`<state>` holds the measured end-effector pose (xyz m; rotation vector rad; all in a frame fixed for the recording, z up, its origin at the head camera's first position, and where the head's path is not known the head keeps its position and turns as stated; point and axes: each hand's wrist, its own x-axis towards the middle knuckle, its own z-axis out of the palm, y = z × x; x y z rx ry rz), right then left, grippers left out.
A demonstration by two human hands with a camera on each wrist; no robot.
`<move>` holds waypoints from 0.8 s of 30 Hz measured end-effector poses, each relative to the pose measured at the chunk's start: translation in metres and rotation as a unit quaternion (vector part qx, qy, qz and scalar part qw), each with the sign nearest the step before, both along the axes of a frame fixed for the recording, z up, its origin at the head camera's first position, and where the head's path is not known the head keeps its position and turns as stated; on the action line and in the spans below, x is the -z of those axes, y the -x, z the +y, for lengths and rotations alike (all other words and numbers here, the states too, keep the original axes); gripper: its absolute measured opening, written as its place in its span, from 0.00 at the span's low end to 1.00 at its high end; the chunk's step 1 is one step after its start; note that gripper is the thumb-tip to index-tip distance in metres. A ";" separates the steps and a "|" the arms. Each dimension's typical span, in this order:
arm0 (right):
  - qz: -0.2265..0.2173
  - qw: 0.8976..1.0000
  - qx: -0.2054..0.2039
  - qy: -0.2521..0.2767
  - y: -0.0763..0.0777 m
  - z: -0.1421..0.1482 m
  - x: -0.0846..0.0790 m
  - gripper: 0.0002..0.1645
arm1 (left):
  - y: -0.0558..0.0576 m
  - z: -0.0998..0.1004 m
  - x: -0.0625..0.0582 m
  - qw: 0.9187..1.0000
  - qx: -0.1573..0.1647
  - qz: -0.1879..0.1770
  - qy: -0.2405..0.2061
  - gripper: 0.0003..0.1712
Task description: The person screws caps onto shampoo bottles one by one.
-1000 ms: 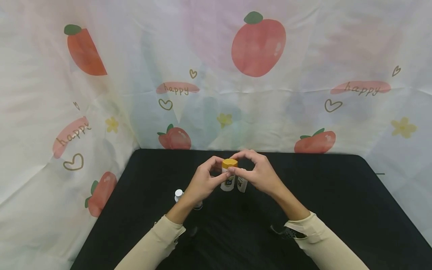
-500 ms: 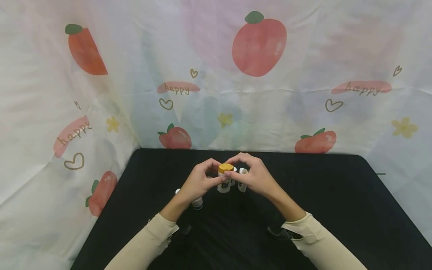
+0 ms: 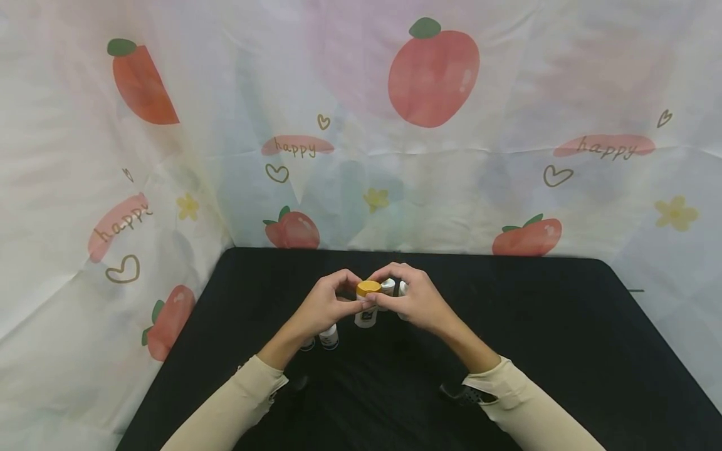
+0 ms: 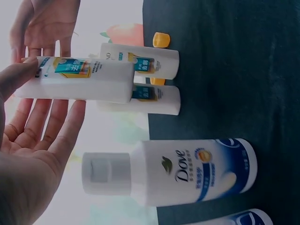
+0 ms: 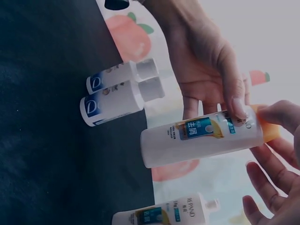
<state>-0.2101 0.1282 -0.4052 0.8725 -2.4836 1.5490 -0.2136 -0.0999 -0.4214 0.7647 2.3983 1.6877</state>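
Observation:
Between my hands is a white shampoo bottle (image 3: 365, 318) with a yellow cap (image 3: 369, 288). It looks upright and raised off the table. My left hand (image 3: 324, 307) pinches its upper body between thumb and fingers. On the cap, the thumb and fingers of my right hand (image 5: 276, 164) take hold; in the right wrist view the cap sits on the bottle's neck, partly covered by fingers. Two similar white bottles stand behind, one of them (image 4: 152, 63) showing the same label. The lower bottle (image 5: 164, 213) in the right wrist view has a bare white nozzle.
Two white-and-blue Dove bottles, the nearer one (image 4: 197, 173) with a white flip cap, stand by my left forearm. Yellow caps (image 4: 161, 40) lie on the black table (image 3: 536, 326) beyond the white bottles. A patterned curtain (image 3: 350, 81) hangs behind the table.
Both hands have shifted left and slightly nearer with the shampoo bottle between them. A white bottle behind has come into sight; my right hand now covers more of the other one.

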 end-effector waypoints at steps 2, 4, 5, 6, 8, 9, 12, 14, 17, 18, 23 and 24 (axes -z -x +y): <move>0.004 1.000 0.001 -0.001 0.000 -0.002 0.002 0.14 | 0.000 -0.002 0.002 1.000 -0.002 -0.003 0.005 0.16; 0.004 1.000 0.000 -0.001 0.000 -0.003 0.005 0.14 | 0.000 -0.003 0.003 1.000 -0.003 -0.006 0.011 0.16; 0.005 1.000 -0.001 0.000 0.000 -0.004 0.006 0.14 | 0.000 -0.004 0.004 1.000 0.000 -0.009 0.013 0.16; 0.005 1.000 -0.002 -0.001 0.000 -0.004 0.007 0.14 | 0.000 -0.005 0.005 1.000 0.002 -0.013 0.015 0.16; 0.002 1.000 -0.005 0.000 0.000 -0.005 0.010 0.14 | 0.000 -0.007 0.006 1.000 0.012 -0.018 0.020 0.16; -0.001 1.000 -0.006 0.000 0.000 -0.006 0.011 0.14 | 0.000 -0.008 0.007 0.999 0.017 -0.021 0.024 0.16; -0.008 1.000 -0.008 -0.005 -0.001 -0.008 0.014 0.14 | 0.000 -0.011 0.007 0.999 0.030 -0.020 0.032 0.15; -0.013 1.000 -0.009 -0.008 -0.001 -0.009 0.015 0.14 | 0.000 -0.013 0.008 0.999 0.034 -0.015 0.038 0.15; -0.018 1.000 -0.010 -0.012 -0.002 -0.010 0.015 0.14 | 0.001 -0.014 0.010 0.998 0.037 -0.007 0.044 0.15; -0.020 1.000 -0.010 -0.013 -0.002 -0.010 0.016 0.14 | 0.001 -0.015 0.011 0.998 0.037 -0.004 0.046 0.15; -0.024 0.999 -0.021 -0.022 -0.001 -0.012 0.019 0.15 | 0.003 -0.019 0.015 0.997 0.035 0.004 0.065 0.13; -0.024 0.999 -0.024 -0.024 -0.001 -0.012 0.020 0.15 | 0.003 -0.020 0.016 0.997 0.033 0.005 0.071 0.13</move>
